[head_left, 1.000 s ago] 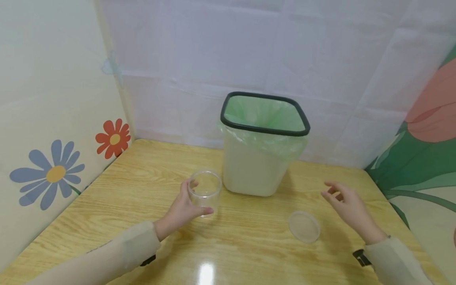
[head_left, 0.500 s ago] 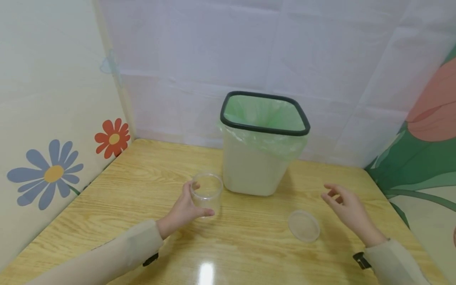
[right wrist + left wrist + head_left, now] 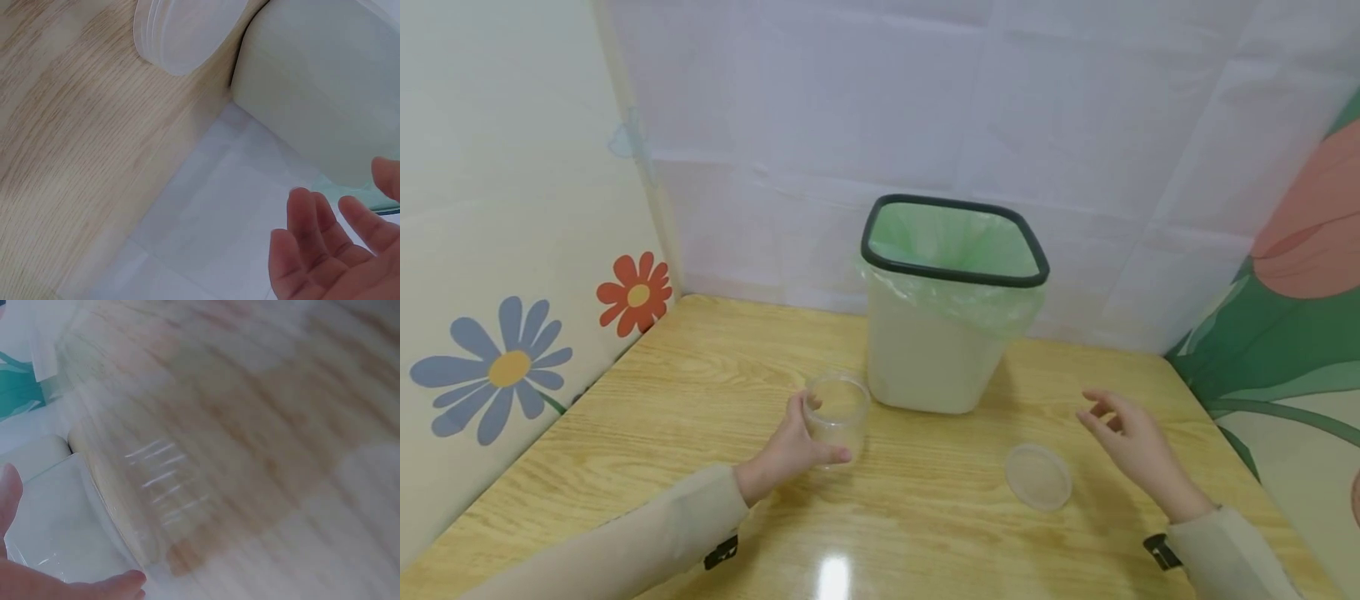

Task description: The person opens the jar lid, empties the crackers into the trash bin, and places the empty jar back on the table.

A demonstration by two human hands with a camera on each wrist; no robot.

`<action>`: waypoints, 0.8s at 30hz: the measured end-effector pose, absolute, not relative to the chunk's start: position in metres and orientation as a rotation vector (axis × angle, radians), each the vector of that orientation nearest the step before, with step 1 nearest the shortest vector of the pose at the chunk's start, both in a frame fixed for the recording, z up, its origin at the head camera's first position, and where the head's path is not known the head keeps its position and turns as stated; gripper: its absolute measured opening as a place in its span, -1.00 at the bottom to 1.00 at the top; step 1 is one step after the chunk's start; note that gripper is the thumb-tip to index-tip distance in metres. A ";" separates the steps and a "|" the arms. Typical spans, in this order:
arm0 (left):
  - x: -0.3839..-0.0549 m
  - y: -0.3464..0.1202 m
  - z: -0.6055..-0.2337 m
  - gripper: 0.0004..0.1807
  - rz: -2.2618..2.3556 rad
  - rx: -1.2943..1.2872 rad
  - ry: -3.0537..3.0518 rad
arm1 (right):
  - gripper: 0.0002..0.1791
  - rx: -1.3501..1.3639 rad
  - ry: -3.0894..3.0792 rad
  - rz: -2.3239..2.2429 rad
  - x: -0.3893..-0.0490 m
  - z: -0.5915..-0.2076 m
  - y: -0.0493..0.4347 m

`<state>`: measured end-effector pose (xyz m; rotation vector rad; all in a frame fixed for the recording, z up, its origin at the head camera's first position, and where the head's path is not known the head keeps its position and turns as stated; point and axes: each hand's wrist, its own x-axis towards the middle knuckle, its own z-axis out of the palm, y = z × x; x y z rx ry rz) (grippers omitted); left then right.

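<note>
A clear round plastic jar (image 3: 838, 417), lidless and upright, stands in front of the bin's left side. My left hand (image 3: 793, 450) grips it from the left, thumb across its near side and fingers round the back. In the left wrist view the thumb and a finger border the jar's clear wall (image 3: 56, 512). A translucent round lid (image 3: 1038, 477) lies on the table to the right; the right wrist view shows its rim (image 3: 187, 37). My right hand (image 3: 1131, 437) hovers to the right of the lid, fingers loosely bent and holding nothing.
A pale waste bin (image 3: 932, 350) with a dark rim and green liner bag stands at the back middle of the wood-grain table (image 3: 722, 358). White cloth (image 3: 820, 125) hangs behind it. Flower-printed panels flank the table on both sides.
The left hand and the jar have shifted slightly toward the near side and a little right. The right hand stays almost where it was, and the lid has not moved.
</note>
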<state>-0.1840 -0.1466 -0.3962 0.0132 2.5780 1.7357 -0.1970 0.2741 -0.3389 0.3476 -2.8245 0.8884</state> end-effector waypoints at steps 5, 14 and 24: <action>-0.183 -0.146 -0.397 0.16 1.690 0.032 2.621 | -0.50 0.344 -2.827 0.894 -0.197 -0.339 0.275; -0.186 -0.145 -0.402 0.18 1.596 0.027 2.665 | -0.49 0.342 -2.830 0.864 -0.197 -0.339 0.276; -0.187 -0.171 -0.393 0.23 1.429 -0.025 2.520 | -0.47 0.340 -2.838 0.858 -0.198 -0.338 0.279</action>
